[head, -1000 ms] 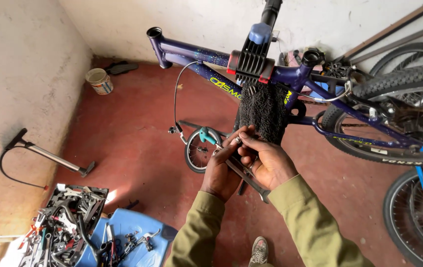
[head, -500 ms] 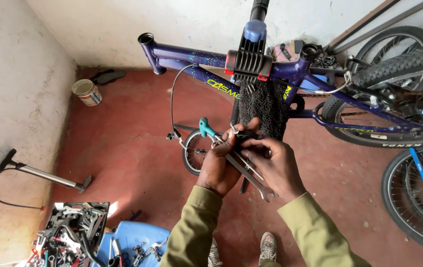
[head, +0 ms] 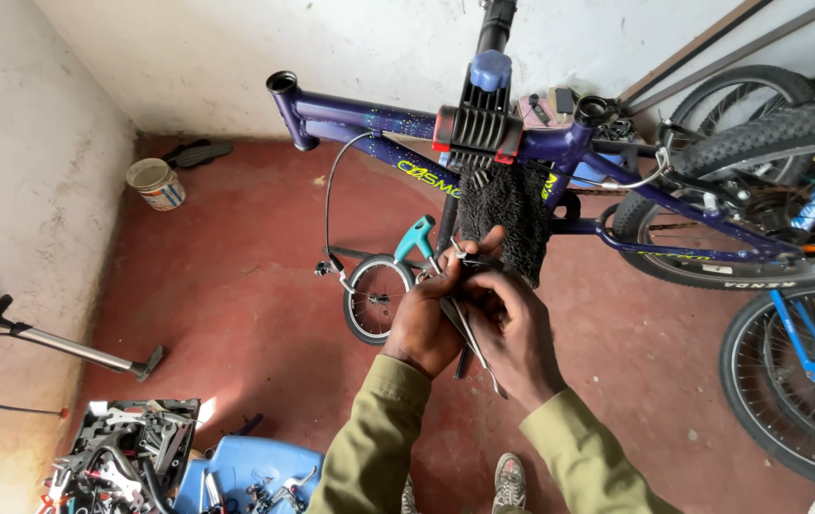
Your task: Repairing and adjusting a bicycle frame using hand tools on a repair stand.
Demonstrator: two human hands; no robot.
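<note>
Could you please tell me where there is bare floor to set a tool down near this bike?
Bare red floor lies between the paint tub, the floor pump and the small wheel. It is crowded at the parts tray at lower left, and by the bicycle wheels on the right.

A bundle of slim metal wrenches, slanting downward, lies gripped just below the dark rag

Premises: a bicycle repair workshop. A purple bicycle frame sits clamped in a repair stand at upper centre. Spare wheels crowd the right edge. A floor pump and a box of parts occupy the lower left.
</note>
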